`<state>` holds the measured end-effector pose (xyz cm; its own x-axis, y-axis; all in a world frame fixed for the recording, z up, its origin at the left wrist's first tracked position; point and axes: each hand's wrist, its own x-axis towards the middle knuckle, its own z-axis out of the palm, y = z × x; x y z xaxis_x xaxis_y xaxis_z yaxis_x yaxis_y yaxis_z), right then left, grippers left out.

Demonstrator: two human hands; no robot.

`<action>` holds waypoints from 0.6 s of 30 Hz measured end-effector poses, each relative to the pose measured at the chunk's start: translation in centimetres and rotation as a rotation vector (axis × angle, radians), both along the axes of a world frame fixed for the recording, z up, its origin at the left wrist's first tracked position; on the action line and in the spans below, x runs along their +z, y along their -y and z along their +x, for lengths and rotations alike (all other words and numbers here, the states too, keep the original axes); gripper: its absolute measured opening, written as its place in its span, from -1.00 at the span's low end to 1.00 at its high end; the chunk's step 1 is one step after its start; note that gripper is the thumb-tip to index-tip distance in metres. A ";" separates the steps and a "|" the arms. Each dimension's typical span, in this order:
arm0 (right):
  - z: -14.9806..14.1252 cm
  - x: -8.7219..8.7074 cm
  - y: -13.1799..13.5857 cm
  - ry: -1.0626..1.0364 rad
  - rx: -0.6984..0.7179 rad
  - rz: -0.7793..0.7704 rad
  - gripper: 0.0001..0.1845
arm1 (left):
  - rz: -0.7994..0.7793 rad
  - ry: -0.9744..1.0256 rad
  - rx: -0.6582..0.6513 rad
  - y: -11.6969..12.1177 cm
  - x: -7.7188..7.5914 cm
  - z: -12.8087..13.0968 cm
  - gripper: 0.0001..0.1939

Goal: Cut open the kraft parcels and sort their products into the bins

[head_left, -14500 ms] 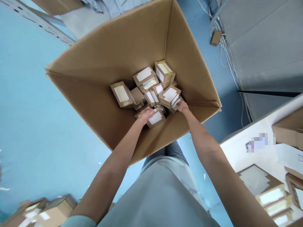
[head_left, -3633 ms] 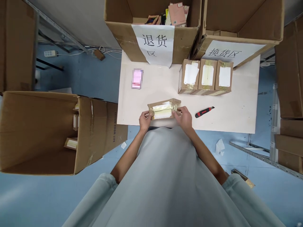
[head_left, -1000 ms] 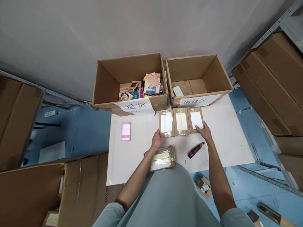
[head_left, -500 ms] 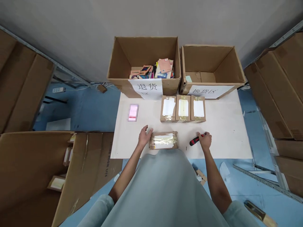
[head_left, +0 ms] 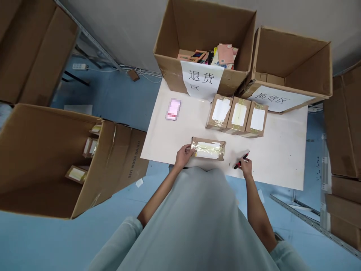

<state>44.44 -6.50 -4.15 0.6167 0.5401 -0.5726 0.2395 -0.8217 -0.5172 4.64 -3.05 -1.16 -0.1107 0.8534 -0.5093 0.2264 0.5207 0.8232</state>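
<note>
A small taped cardboard box (head_left: 208, 149) with a white label lies on the table near its front edge. My left hand (head_left: 184, 156) has its fingers curled against the box's left end, gripping it there. To the right of the box, my right hand (head_left: 246, 167) is closed on a red-and-black utility knife (head_left: 239, 163), held just above or on the tabletop; I cannot tell if they touch. The knife points up and to the right. A tiny dark strip lies between the box and the knife.
Three taped boxes (head_left: 237, 115) stand side by side behind. A large carton (head_left: 169, 75) holding booklets and another open carton (head_left: 299, 101) back the white table (head_left: 158, 139). A pink blurred item (head_left: 173, 109) lies at left. A big carton (head_left: 93, 180) with parcels stands left.
My left hand has closed in on the box's left end. My right hand has picked up and turned the knife. The view has tilted and shifted.
</note>
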 end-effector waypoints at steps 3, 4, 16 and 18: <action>-0.6 0.8 0.7 -0.095 0.022 0.065 -0.55 | 0.042 -0.003 -0.003 0.1 -0.2 0.1 -0.60; -0.9 1.1 0.8 -0.110 0.032 0.081 -0.54 | 0.069 -0.011 -0.005 0.1 -0.2 0.2 -0.58; -5.6 8.5 -2.7 0.169 0.681 0.192 -0.26 | 0.241 -0.015 -0.169 -0.6 -0.7 -0.1 -0.68; -7.3 10.1 -3.8 0.314 0.897 0.125 -0.29 | 0.227 -0.009 -0.168 -0.8 -0.7 -0.1 -0.70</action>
<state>37.12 -2.69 5.93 0.0595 0.9318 -0.3580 0.8955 -0.2083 -0.3933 4.50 -2.21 -1.85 0.0386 0.9523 -0.3026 0.3020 0.2775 0.9120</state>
